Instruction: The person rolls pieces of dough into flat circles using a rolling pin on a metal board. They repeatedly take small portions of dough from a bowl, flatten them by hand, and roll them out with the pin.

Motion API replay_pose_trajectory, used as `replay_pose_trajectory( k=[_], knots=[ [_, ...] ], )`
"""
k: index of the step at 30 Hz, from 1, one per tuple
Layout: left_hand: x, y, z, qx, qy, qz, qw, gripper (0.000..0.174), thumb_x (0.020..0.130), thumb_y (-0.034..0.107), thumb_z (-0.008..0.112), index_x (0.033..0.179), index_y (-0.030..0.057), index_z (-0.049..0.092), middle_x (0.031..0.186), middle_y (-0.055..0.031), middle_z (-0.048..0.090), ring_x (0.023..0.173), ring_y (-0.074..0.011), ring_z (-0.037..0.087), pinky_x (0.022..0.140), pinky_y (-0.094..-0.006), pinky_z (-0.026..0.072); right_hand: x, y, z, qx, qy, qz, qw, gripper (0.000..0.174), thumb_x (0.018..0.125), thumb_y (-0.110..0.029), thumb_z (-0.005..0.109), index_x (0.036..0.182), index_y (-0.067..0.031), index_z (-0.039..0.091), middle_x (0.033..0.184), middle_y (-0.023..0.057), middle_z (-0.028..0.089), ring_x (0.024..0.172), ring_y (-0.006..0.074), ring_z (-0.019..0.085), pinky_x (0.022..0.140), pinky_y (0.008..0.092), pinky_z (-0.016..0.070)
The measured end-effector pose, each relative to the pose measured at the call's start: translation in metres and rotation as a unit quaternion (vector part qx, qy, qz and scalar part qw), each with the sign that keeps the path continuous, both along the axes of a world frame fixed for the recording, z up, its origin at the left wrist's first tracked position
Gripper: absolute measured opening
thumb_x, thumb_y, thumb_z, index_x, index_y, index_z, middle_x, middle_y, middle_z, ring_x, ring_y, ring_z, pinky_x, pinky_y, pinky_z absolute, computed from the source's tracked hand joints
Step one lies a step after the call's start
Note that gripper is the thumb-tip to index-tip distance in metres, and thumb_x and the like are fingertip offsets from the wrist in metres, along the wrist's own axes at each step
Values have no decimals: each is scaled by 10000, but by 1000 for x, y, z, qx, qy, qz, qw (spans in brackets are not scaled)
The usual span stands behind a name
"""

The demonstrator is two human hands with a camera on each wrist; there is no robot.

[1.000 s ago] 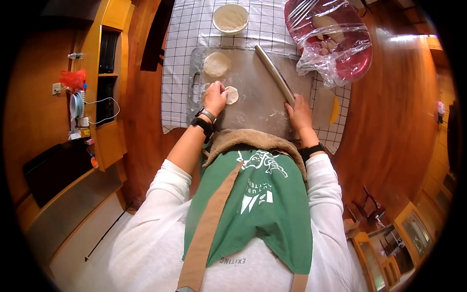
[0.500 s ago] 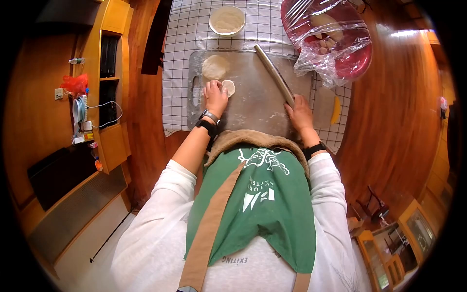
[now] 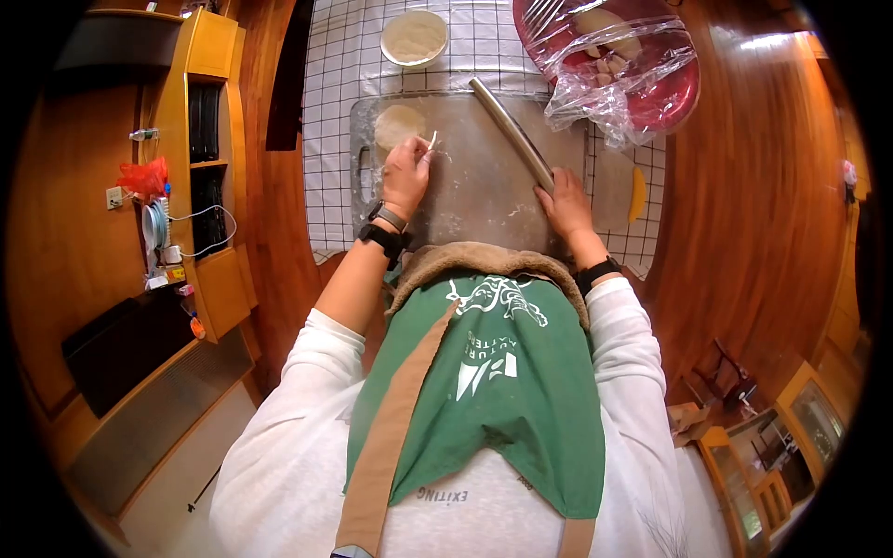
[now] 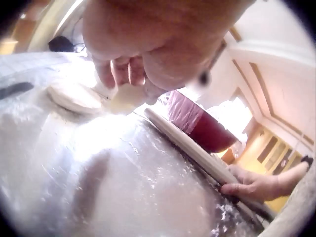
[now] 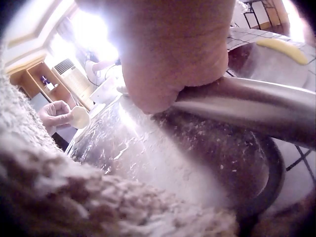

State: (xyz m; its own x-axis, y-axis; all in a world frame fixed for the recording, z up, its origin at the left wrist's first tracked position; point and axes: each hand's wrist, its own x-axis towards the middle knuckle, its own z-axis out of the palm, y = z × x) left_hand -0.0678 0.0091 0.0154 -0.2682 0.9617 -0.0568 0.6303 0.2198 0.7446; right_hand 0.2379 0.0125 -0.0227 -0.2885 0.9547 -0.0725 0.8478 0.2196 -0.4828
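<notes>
My left hand [image 3: 406, 177] pinches a small round dough wrapper [image 3: 433, 139] by its edge. It holds the wrapper up, nearly edge-on in the head view; the right wrist view shows the face of the disc [image 5: 80, 117]. Just beyond those fingers, larger flat rounds of dough [image 3: 398, 123] lie at the board's far left, partly hidden by the hand. My right hand [image 3: 567, 205] grips the near end of a metal rolling pin [image 3: 512, 133], which slants across the right side of the floury board [image 3: 484, 195].
Behind the board stands a white bowl [image 3: 415, 39] of pale, flour-like stuff. At the far right a red basin [image 3: 677, 102] with dough pieces is covered in clear plastic film. A scraper with a yellow edge [image 3: 637, 193] lies right of the board on the checked tablecloth [image 3: 327, 177].
The left hand has moved toward the larger rounds and tipped the small wrapper up from face-on to nearly edge-on. The right hand keeps its hold on the rolling pin.
</notes>
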Motion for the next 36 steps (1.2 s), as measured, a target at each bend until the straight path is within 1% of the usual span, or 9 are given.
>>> replay_pose_trajectory(
  k=[2, 3, 6, 12, 18, 21, 28, 33, 36],
  knots=[
    [-1, 0, 10, 129, 68, -155, 977, 102, 805, 42, 624, 884, 37, 560, 806, -126, 623, 797, -335, 606, 716, -413, 481, 0, 0, 2, -25, 3, -3, 1000, 450, 852, -329, 636, 1148, -23, 493, 1173, 194, 532, 1123, 380, 486, 947, 436, 420],
    [-5, -2, 8, 62, 82, -204, 974, 152, 798, 14, 605, 944, 32, 569, 918, -131, 639, 895, -345, 604, 798, -418, 484, 0, 0, 1, -25, 4, -3, 1000, 450, 852, -329, 636, 1148, -23, 493, 1173, 194, 532, 1123, 380, 486, 947, 436, 420],
    [-4, -9, 0, 111, 57, -177, 976, 242, 793, -39, 584, 1024, 33, 571, 1108, -117, 637, 1039, -319, 593, 896, -377, 479, 0, 0, -5, -9, 10, -3, 1000, 446, 850, -330, 639, 1138, -22, 495, 1173, 193, 530, 1126, 378, 483, 947, 431, 419],
    [19, -36, -23, -79, 226, -345, 907, 699, 918, 309, 552, 1493, 106, 209, 1568, -156, 124, 1440, -364, 124, 1149, -501, 172, 0, 0, -2, 5, 8, 2, 1000, 440, 829, -307, 665, 1120, -21, 501, 1128, 185, 535, 1075, 375, 496, 915, 441, 427],
    [34, -7, -10, -2, 180, -210, 961, 594, 831, 243, 654, 1358, 109, 413, 1384, -158, 409, 1274, -353, 391, 1033, -459, 347, -3, -1, 2, 26, 9, 1, 1000, 432, 816, -285, 682, 1107, -19, 507, 1073, 174, 540, 1030, 368, 509, 880, 437, 440],
    [40, 9, -8, -126, 179, -165, 962, 314, 756, 209, 696, 1014, 104, 551, 986, -113, 564, 1010, -336, 527, 850, -457, 433, -2, 0, 3, 14, 7, -12, 1000, 432, 816, -288, 681, 1107, -20, 508, 1066, 169, 540, 1019, 364, 513, 874, 431, 443],
    [37, 52, -6, -124, 64, -151, 979, 168, 793, 166, 642, 910, 58, 587, 899, -157, 649, 884, -346, 620, 756, -444, 493, 1, -4, -1, 0, 16, -29, 999, 432, 833, -306, 663, 1126, -30, 505, 1089, 171, 542, 1037, 365, 517, 873, 436, 452],
    [35, 108, -4, 112, 36, -12, 993, 99, 868, 55, 554, 952, 80, 600, 863, -152, 672, 819, -346, 649, 710, -409, 519, 4, -11, -9, -12, 18, -81, 996, 456, 845, -329, 646, 1151, -31, 485, 1143, 184, 540, 1068, 379, 512, 894, 438, 451],
    [34, 126, -24, 146, 78, -135, 977, 169, 864, 75, 585, 1025, 48, 627, 1020, -177, 657, 950, -332, 634, 816, -405, 503, 2, -11, -8, -31, 24, -85, 996, 465, 851, -337, 637, 1161, -32, 474, 1171, 190, 533, 1080, 382, 507, 901, 442, 448]
  ],
)
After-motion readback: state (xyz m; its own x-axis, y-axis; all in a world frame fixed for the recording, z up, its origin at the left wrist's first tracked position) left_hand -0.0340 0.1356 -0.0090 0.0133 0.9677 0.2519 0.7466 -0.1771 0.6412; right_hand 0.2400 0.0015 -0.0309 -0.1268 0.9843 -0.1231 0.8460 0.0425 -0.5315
